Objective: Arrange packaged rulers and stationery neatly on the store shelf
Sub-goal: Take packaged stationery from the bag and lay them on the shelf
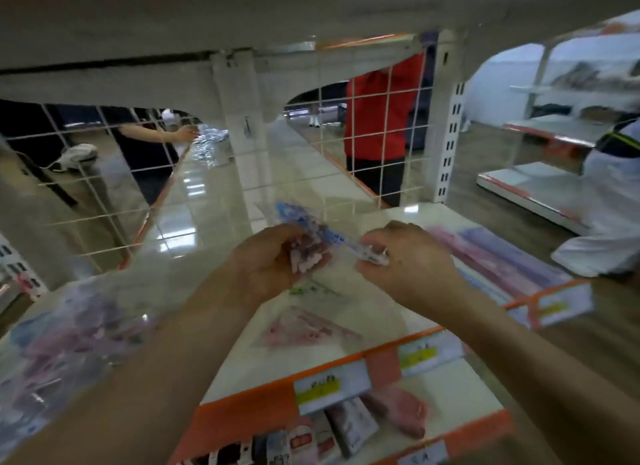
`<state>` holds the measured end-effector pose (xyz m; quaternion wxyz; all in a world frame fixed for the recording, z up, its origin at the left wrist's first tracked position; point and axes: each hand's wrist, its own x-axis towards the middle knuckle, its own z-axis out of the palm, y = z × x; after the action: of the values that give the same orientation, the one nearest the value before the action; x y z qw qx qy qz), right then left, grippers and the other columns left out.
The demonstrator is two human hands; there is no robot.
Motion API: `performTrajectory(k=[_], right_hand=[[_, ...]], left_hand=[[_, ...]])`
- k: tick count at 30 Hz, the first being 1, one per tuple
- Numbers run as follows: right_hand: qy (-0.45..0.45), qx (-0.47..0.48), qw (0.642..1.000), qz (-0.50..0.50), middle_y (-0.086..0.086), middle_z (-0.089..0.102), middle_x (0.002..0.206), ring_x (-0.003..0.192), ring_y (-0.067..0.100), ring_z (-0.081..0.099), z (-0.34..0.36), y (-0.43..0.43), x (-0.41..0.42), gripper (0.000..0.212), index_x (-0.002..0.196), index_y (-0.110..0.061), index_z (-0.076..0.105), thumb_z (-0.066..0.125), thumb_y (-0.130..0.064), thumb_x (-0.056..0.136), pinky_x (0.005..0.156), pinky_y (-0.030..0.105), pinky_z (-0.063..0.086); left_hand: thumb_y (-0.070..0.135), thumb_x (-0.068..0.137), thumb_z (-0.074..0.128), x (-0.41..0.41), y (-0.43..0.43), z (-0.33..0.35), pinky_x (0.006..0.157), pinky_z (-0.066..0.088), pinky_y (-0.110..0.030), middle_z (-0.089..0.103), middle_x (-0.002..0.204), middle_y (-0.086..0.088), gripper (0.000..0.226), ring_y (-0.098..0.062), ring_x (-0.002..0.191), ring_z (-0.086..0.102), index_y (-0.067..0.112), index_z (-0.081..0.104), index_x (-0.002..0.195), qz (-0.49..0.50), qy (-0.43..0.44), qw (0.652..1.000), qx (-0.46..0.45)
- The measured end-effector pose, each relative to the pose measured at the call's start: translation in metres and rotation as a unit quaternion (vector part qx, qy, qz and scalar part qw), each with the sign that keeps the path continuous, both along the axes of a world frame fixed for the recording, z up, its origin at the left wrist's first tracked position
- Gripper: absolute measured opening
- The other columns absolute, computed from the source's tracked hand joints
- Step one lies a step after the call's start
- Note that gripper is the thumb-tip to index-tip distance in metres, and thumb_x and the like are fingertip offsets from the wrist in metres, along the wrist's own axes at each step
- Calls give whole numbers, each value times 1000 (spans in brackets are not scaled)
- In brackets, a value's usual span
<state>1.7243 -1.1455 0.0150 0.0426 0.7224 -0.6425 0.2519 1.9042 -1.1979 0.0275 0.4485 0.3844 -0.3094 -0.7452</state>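
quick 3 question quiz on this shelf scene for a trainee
1. True or false: the pink triangular packet lies on the shelf, touched by neither hand.
2. What holds the blue-printed packet? A: left hand only. B: right hand only. C: both hands.
3. Fill in: the yellow price labels sit on an ___ shelf-edge strip.
Key: 1 true; 2 C; 3 orange.

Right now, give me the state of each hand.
Left hand: closed on a pink packet.
Right hand: pinching the blue packet by its end.
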Motion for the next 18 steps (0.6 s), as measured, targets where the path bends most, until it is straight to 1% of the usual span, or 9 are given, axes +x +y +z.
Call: performTrajectory(k=[2,4,6,8,11,13,14,16,18], right_hand=[[-12,34,999,-16,-1,62,100,90,18,57,1,6,-19,28,106,-25,66,59,-43,85,75,31,48],[-55,61,996,-41,-5,63,97,85,15,59,4,12,-40,30,106,-25,66,64,-44,83,78,32,50],[-90,66,990,-83,-6,64,92,81,13,58,5,18,-61,30,105,-23,68,66,-42,81,77,30,50],[-72,75,987,-122,-2,67,94,81,15,57,4,22,-80,30,105,-21,69,66,-41,82,75,29,49],[-9,101,983,-154,2,68,98,81,17,58,-1,25,-100,29,107,-21,70,65,-37,84,70,26,46],[29,117,979,-167,3,68,94,81,19,59,-5,24,-106,23,100,-21,72,64,-36,84,66,26,46],[39,123,977,-171,3,67,88,78,20,59,-6,25,-107,19,93,-21,71,64,-35,84,63,25,43],[54,126,975,-174,1,58,78,72,20,53,-9,23,-106,11,82,-24,63,63,-35,83,58,23,35],[69,123,974,-175,-4,55,78,66,16,46,-12,22,-105,10,83,-27,55,61,-35,84,53,21,30]], left_hand=[[7,99,42,-16,-1,1,55,57,-43,71,74,-17,19,-26,61,70,0,59,97,-18,-12,1000,5],[9,100,41,-28,-3,1,53,56,-42,70,73,-17,19,-27,60,70,3,58,95,-27,-13,999,9],[9,101,39,-37,-4,1,50,56,-44,70,71,-17,18,-27,57,70,5,56,96,-30,-9,999,14],[10,101,38,-43,-5,0,48,55,-43,70,68,-16,17,-26,55,69,5,54,99,-32,-13,999,16],[12,101,38,-50,-5,-1,46,55,-41,69,68,-17,18,-25,54,69,6,54,96,-43,-20,999,23],[12,101,39,-52,-5,-2,46,55,-41,68,79,-18,19,-26,59,69,4,56,97,-44,-26,998,27],[13,101,40,-52,-5,-2,47,55,-41,67,87,-18,19,-27,60,69,3,56,98,-45,-29,998,28],[13,100,41,-50,-6,-3,49,55,-42,64,94,-18,19,-25,57,69,3,57,99,-44,-32,998,29],[13,100,42,-48,-5,-2,51,56,-43,65,94,-17,19,-24,55,69,2,58,101,-42,-34,998,32]])
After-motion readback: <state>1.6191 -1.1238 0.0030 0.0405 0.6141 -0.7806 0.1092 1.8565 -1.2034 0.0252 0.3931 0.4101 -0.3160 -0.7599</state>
